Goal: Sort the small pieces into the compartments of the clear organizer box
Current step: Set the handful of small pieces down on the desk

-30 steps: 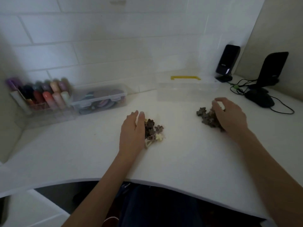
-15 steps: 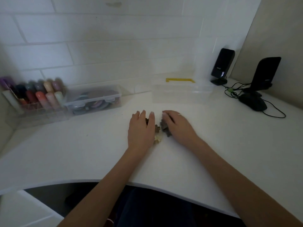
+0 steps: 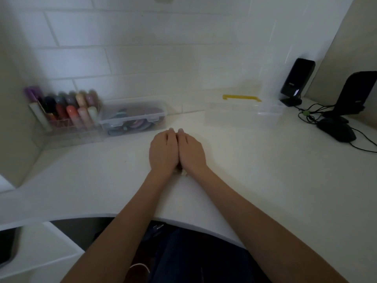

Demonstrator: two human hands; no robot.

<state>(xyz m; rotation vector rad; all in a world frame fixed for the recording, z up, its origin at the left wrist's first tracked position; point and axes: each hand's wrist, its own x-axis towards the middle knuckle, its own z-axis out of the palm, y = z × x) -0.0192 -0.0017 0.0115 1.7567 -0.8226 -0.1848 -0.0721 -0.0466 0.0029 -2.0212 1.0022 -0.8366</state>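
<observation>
We see our left hand [image 3: 163, 153] and right hand [image 3: 191, 153] set side by side on the white desk top [image 3: 255, 170], their inner edges touching along the whole length. Both hands are cupped palm-down with fingers extended and close together; neither is clenched, and neither is grasping anything we can make out.

The small pieces [image 3: 182, 172] lie under and between the two palms. Only a little of the pile shows at the gap near the wrists: a pale cream-yellow fragment and a darker bit beside it. Their shape cannot be told.

The clear plastic organizer box with the yellow handle [image 3: 242, 111] stands well apart from the hands, farther back and to the right, against the white tiled wall. Its compartments cannot be made out.

To the left rear stands a clear lidded container holding coloured rolls [image 3: 132, 117], and just beside it a clear rack of coloured bottles [image 3: 65, 111]. At the far right stand two black speakers [image 3: 296, 80], with a black computer mouse [image 3: 336, 129] and its cables.
</observation>
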